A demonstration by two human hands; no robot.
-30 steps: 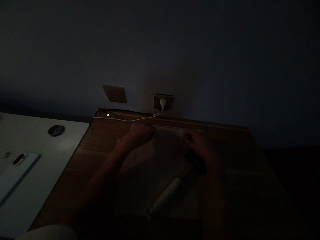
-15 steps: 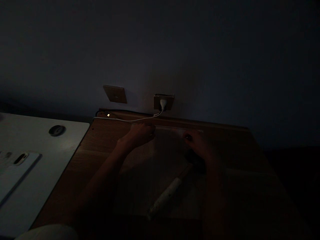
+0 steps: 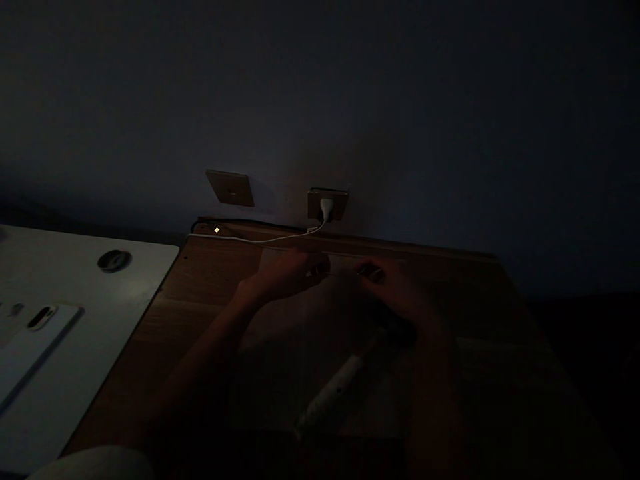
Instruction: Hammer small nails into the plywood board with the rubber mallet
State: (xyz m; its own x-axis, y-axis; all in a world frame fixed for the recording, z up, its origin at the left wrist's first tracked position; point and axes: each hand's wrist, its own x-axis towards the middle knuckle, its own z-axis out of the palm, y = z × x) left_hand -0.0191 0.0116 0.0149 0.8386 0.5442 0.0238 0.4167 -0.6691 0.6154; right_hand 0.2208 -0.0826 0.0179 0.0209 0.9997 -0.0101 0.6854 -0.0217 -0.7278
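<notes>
In dim light, my left hand point(image 3: 303, 272) is closed in a pinch above the far part of a pale flat sheet point(image 3: 280, 373). Facing it across a small gap is my right hand point(image 3: 383, 280), its fingers also pinched together. A faint thin line shows at the left fingertips, too dark to name. Just below my right hand lies a hammer-like tool point(image 3: 333, 392) on the sheet, with a whitish handle slanting toward me. Its dark head is partly covered by my right hand and wrist.
The wooden table point(image 3: 200, 280) meets the wall, where a white plug point(image 3: 326, 208) sits in a socket and a second wall plate point(image 3: 231, 189) is to its left. A white cable point(image 3: 270, 240) runs along the back edge. On the left, a white surface point(image 3: 135, 313) bears a phone point(image 3: 43, 319).
My left hand has shifted right and my right hand slightly left, narrowing the gap between them. Both have come a little nearer to me. The hammer-like tool has stayed in place.
</notes>
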